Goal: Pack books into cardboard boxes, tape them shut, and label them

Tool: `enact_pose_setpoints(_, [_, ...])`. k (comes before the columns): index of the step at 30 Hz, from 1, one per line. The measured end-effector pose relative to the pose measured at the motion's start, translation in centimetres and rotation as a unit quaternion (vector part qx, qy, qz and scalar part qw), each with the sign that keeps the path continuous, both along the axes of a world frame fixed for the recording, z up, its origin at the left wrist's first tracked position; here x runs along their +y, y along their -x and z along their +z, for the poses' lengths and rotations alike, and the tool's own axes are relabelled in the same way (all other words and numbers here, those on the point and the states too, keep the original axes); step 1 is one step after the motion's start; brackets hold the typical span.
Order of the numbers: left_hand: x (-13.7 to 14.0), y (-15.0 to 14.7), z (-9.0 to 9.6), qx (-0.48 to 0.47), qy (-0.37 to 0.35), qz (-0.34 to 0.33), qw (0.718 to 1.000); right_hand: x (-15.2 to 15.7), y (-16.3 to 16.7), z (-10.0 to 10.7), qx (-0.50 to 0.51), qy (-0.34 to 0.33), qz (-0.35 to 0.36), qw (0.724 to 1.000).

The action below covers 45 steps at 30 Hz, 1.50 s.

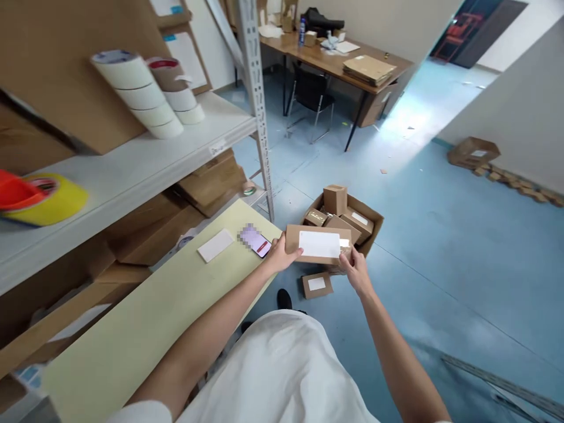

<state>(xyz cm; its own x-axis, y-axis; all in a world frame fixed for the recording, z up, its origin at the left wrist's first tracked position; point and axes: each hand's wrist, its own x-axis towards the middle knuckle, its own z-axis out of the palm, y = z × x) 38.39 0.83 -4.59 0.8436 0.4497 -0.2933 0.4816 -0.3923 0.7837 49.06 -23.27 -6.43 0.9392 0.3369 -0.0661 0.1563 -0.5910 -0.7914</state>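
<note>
Between my two hands is a long cardboard box [292,236] with a white label [319,244] and a shiny strip of tape at its right end. My left hand [280,255] grips the left end, thumb on the label's side. At the other end my right hand [356,270] is closed on the box's right edge. Behind and below it stands a large open carton [373,234] filled with several smaller boxes. A small labelled box [317,285] lies on the floor in front of that carton. Left of my left hand, a phone [258,239] lies on the pale yellow table.
A stack of white labels [215,245] lies on the yellow table [176,311]. The metal shelf [211,135] at left carries tape rolls [145,103] and a yellow-and-orange tape dispenser [57,200]. Farther back are a wooden desk [326,61] and a black chair [311,91].
</note>
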Motion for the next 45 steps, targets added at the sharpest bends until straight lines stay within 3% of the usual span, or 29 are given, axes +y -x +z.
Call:
enact_pose_setpoints(3, [-1.1, -7.6, 0.4, -0.044, 0.038, -0.025, 0.998, -1.9, -4.0, 0.3, -0.003, -0.051, -0.062, 0.997])
enact_pose_setpoints(5, [-1.5, -11.1, 0.6, -0.081, 0.085, -0.014, 0.993, -2.2, -5.7, 0.5, -0.019, -0.094, -0.066, 0.993])
enact_pose_setpoints(7, [-1.7, -12.5, 0.4, -0.109, 0.11, -0.007, 0.988, -2.1, -6.4, 0.4, -0.029, -0.121, -0.066, 0.99])
enact_pose_setpoints(9, [-1.7, -11.8, -0.1, -0.116, 0.11, -0.018, 0.987, -1.7, -5.8, -0.1, -0.003, -0.134, -0.063, 0.989])
enact_pose_setpoints(13, [-1.1, -6.3, -1.3, -0.063, 0.131, -0.035, 0.989, -1.2, -2.6, -1.4, 0.095, -0.142, -0.024, 0.985])
enact_pose_setpoints(18, [-0.1, 2.5, -2.1, -0.034, 0.108, 0.034, 0.993, -0.2, 0.5, -2.1, 0.124, -0.1, 0.039, 0.986])
enact_pose_setpoints(22, [0.5, 10.6, -1.2, -0.04, 0.115, 0.1, 0.988, 4.3, 2.7, -1.4, 0.116, -0.057, 0.147, 0.981])
enact_pose_setpoints(25, [0.3, 18.0, 0.0, -0.054, 0.117, 0.196, 0.972, 9.3, 5.8, -0.3, 0.097, -0.022, 0.277, 0.956])
enact_pose_setpoints(29, [-1.4, 28.6, 0.5, -0.083, 0.108, 0.369, 0.92, 15.7, 11.9, 0.9, 0.033, 0.011, 0.482, 0.876])
enact_pose_setpoints(35, [-6.1, 40.9, -0.9, -0.091, 0.075, 0.599, 0.792, 23.3, 24.0, 1.2, -0.069, 0.043, 0.735, 0.673])
enact_pose_setpoints(39, [-10.3, 44.1, -0.8, -0.076, 0.05, 0.696, 0.712, 25.2, 30.9, 1.8, -0.07, 0.049, 0.839, 0.538])
enact_pose_setpoints(45, [-16.2, 43.4, 0.2, -0.059, 0.032, 0.807, 0.586, 27.6, 37.0, 1.2, -0.059, 0.034, 0.925, 0.373])
